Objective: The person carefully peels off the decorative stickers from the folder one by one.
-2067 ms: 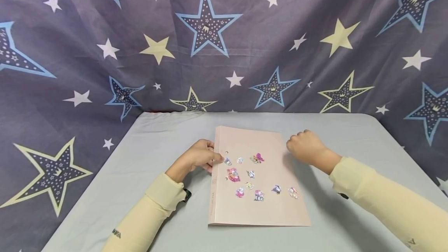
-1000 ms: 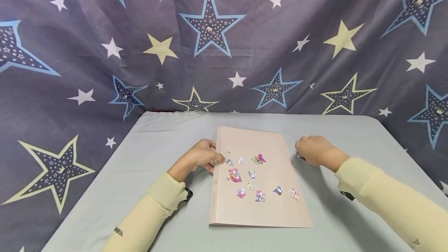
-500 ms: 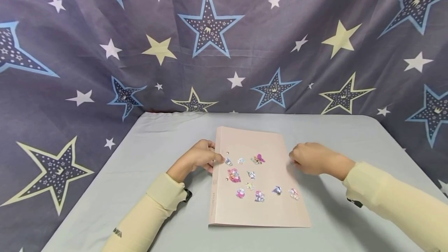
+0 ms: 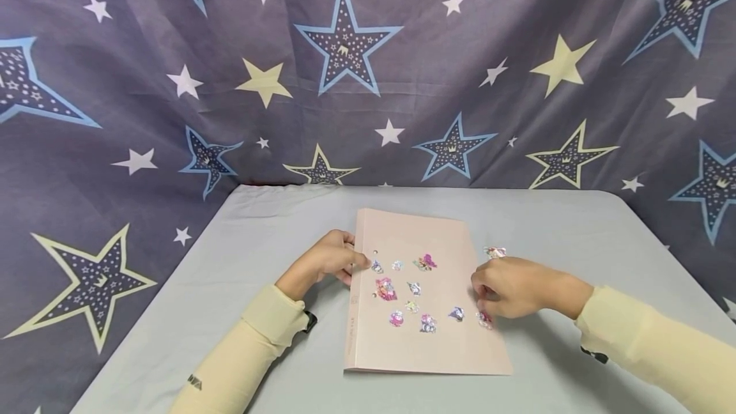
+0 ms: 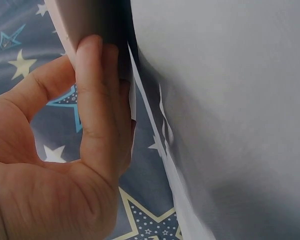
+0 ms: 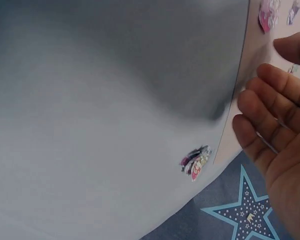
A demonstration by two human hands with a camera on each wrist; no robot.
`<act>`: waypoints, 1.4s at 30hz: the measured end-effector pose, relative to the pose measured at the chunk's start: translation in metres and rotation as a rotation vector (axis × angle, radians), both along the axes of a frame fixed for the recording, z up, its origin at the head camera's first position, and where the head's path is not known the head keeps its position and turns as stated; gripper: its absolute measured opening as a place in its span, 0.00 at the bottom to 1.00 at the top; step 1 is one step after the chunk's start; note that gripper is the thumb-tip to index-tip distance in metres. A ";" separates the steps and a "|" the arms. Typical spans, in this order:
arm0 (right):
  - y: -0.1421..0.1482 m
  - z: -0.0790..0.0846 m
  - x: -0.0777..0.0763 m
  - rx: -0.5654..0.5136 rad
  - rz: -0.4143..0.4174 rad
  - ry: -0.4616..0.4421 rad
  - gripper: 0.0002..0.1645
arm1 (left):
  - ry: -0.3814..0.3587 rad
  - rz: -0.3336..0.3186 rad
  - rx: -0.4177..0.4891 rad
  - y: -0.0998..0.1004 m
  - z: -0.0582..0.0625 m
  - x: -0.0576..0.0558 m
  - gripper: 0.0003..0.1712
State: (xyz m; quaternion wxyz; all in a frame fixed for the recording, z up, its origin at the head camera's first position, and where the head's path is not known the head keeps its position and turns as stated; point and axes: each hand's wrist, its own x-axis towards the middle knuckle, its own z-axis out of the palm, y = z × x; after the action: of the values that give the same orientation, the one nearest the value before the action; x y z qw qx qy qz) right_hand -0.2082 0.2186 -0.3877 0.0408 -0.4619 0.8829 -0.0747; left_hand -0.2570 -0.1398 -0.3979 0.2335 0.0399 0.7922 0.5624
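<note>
A pale pink folder (image 4: 425,353) lies on the table, its cover dotted with several small shiny stickers (image 4: 385,288). My left hand (image 4: 328,257) grips its spine side, thumb on the cover and fingers against the spine (image 5: 97,90). Over the folder's right edge, my right hand (image 4: 520,285) is close to a pink sticker (image 4: 484,319) on the cover. The right wrist view shows thumb and fingers (image 6: 262,120) apart, loosely bent, with nothing between them. A small pile of shiny stickers (image 6: 195,161) rests on the table just right of the folder, partly behind that hand in the head view.
Grey cloth covers the table (image 4: 276,350). A dark curtain (image 4: 241,30) printed with stars hangs behind and along the sides. Both forearms wear pale yellow sleeves (image 4: 230,363).
My right hand, earlier curled above the right of the folder, lowered a bunch of stickers onto the table, let go, and moved nearer the folder's right-edge sticker. The left hand stayed put.
</note>
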 end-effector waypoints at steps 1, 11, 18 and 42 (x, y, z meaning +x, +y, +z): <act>0.000 -0.001 0.001 0.005 0.000 -0.003 0.12 | 0.004 -0.001 0.000 0.000 0.000 0.000 0.24; -0.006 -0.004 0.011 0.062 0.032 0.020 0.17 | 0.008 -0.003 0.000 0.000 -0.001 0.000 0.23; -0.014 -0.003 0.019 0.128 0.018 0.107 0.15 | 0.019 -0.011 -0.008 0.000 -0.002 0.000 0.22; -0.029 0.001 0.024 0.144 -0.028 -0.142 0.18 | 0.026 -0.010 -0.012 0.001 0.000 0.001 0.22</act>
State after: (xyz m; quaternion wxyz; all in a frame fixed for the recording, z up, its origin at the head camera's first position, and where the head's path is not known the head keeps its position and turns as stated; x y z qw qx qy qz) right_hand -0.1846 0.1895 -0.3867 0.1352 -0.4391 0.8871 -0.0440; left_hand -0.2558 -0.1393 -0.3980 0.2261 0.0500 0.7982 0.5561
